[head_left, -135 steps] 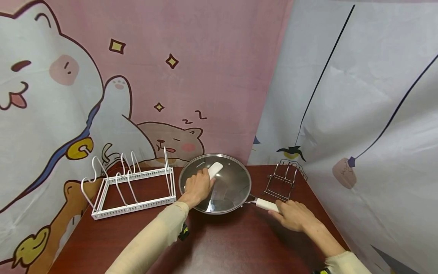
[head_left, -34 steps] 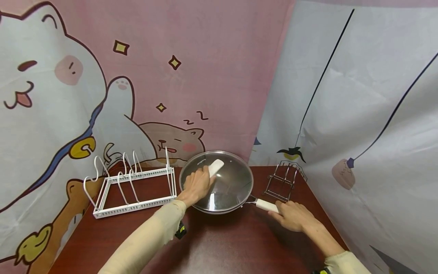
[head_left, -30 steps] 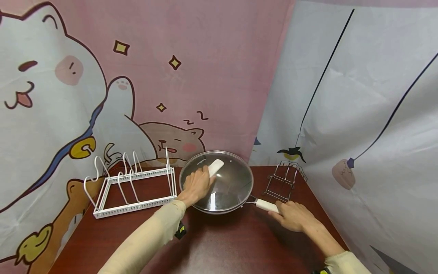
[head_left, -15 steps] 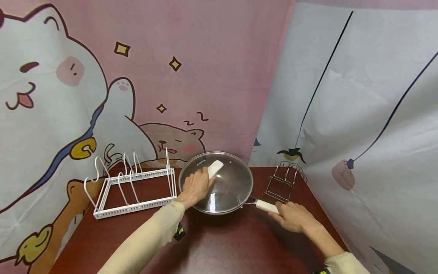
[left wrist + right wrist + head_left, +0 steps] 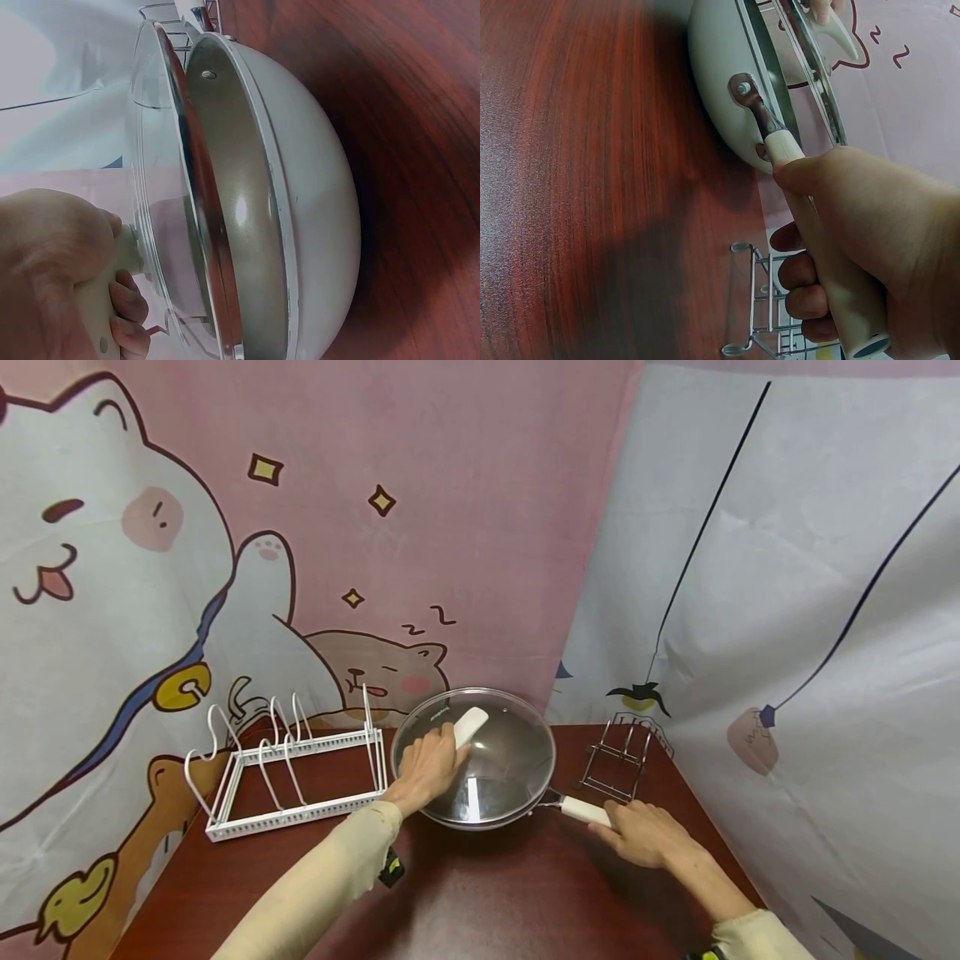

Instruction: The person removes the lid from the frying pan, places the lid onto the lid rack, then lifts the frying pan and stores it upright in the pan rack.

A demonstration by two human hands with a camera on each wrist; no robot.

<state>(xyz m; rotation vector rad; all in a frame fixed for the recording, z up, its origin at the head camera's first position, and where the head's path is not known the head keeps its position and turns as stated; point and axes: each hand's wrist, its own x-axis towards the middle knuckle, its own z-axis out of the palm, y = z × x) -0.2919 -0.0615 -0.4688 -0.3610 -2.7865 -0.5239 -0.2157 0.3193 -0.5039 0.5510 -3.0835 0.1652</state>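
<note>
Pan (image 5: 322,187), pale-walled, upright on the dark red table (image 5: 487,910); white rack (image 5: 300,814) with upright loops just beside it on the left, small wire stand (image 5: 617,752) near its handle on the right. Glass lid (image 5: 517,760) is over the pan but not seated: both wrist views show a gap between lid edge and rim. Left hand (image 5: 431,768) grasps the white lid handle (image 5: 472,727), fingers curled round it (the left wrist view makes this plain). Right hand (image 5: 648,833) grasps the pan handle (image 5: 585,811), fingers wrapped round, thumb pressed against the shaft.

Step in hand, as I judge it: moving the lid above the pan while the other hand steadies it. Lifting or lowering, cannot tell. Next move seems to call for an even left wrist, so the lid edge clears or meets the rim all round without scraping. Right hand would do best to grip firmly, since a rounded pan may rock under a one-sided push. Any travel leftward would want extra height (those loops could catch the lid).
</note>
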